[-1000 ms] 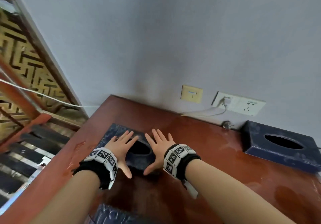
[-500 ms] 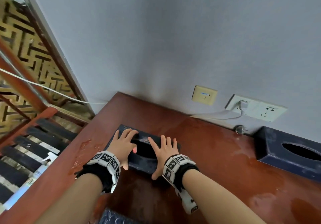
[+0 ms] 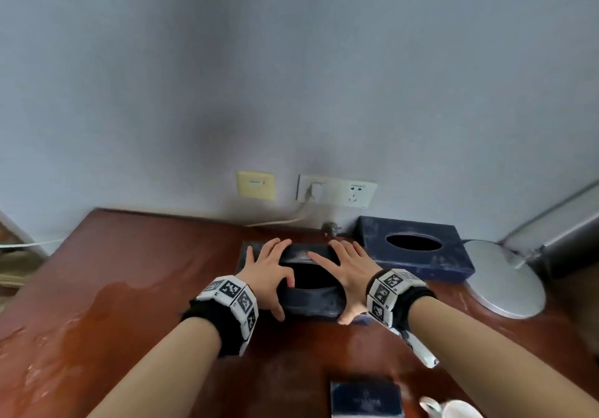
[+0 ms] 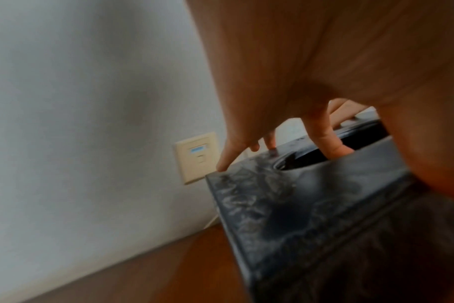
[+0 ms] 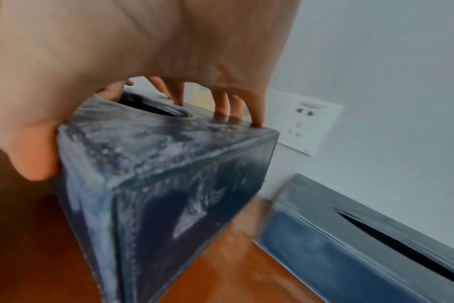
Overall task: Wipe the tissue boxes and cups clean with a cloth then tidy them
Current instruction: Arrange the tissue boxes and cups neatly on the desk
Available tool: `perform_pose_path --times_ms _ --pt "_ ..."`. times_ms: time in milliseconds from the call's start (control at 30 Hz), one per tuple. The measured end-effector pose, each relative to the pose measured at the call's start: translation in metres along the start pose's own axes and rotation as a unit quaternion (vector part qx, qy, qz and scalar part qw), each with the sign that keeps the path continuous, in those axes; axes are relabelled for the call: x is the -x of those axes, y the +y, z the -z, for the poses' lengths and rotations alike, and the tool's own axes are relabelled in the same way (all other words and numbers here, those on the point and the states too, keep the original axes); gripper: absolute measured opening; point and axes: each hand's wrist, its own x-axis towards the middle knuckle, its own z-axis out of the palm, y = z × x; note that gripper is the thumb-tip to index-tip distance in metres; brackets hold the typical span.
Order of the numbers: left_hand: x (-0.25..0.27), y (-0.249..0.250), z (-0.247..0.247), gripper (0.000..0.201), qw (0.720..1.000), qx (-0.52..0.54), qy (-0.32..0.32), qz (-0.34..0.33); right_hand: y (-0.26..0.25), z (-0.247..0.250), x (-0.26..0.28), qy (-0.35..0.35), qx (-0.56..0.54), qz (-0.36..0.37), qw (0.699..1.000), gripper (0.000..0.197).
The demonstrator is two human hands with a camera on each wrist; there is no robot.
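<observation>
Tidying underway: left hand (image 3: 266, 270) and right hand (image 3: 351, 271) clasp near tissue box (image 3: 311, 301), thumbs on front face, beside far tissue box (image 3: 418, 265). Streaks remain; cup (image 3: 460, 410) unplaced.

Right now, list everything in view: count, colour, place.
held tissue box: one, dark blue, table middle, between both hands
second tissue box: one, dark blue, against the wall, right
small box: one, dark blue, near edge
cup: one, white, bottom right, partly cut off
lamp base: one, silver, far right
wall socket: one, white, cable plugged in
wall plate: one, cream
table: one, red-brown, wet patches
left hand: on the held box
right hand: likewise
</observation>
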Motion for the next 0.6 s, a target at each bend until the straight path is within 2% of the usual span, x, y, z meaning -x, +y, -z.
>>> perform_pose_path --times_ms 167,300,433,600 --pt "-0.044 0.083 -0.005 0.052 0.998 0.004 -0.040 -0.055 0.065 -0.038 0.057 -0.034 -0.019 -0.043 0.998 0.131" --pt "-0.071 0.134 -0.020 0.049 0.996 -0.001 -0.039 -0.083 0.105 -0.066 0.090 -0.055 -0.032 -0.064 0.996 0.130" --pt "-0.091 0.168 -0.031 0.050 0.996 -0.005 -0.041 -0.076 0.134 -0.083 0.104 -0.065 -0.035 -0.065 0.995 0.128" --pt "-0.112 0.186 -0.035 0.050 0.998 -0.006 -0.035 -0.060 0.164 -0.103 0.093 -0.052 -0.038 -0.063 0.996 0.135"
